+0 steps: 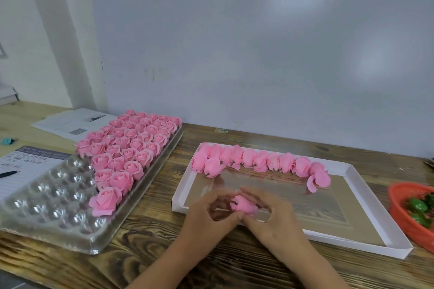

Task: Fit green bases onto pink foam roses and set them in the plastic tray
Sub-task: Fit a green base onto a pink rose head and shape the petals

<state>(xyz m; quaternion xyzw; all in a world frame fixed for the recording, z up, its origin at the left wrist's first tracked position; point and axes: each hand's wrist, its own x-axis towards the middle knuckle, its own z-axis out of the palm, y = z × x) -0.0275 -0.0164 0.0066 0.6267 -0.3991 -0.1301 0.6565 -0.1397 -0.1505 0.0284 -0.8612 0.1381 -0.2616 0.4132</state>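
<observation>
A: Where is the pink foam rose (pixel 243 204) being worked on?

B: Low in the centre of the frame, held between both hands over the near edge of the white cardboard tray (pixel 375 197). The left hand (pixel 209 214) has its fingers curled round the rose from the left; the right hand (pixel 270 212) pinches it from the right, fingertips bent in on the petals. Motion blur hides finer detail of the fingers.

A: And the rest of the roses?

B: A row of loose roses (pixel 260 162) lies on its side along the far edge of that white tray, dark stubs pointing toward the camera. At the left of the frame, the clear plastic tray (pixel 56 197) has its far portion filled with upright finished roses (pixel 131 145); the near left cups hold nothing.

A: The green bases?

B: At the right edge, green bases (pixel 419 206) sit in an orange mesh basket (pixel 399 204), only partly in view.

A: Anything else?

B: Everything rests on a wooden table (pixel 152 253). In the upper left of the table lie printed papers (pixel 70 122), a lined form (pixel 25 164) with a pen (pixel 9 174) on it, and a teal clip (pixel 7 141). A white board (pixel 258 65) leans against the wall behind.
</observation>
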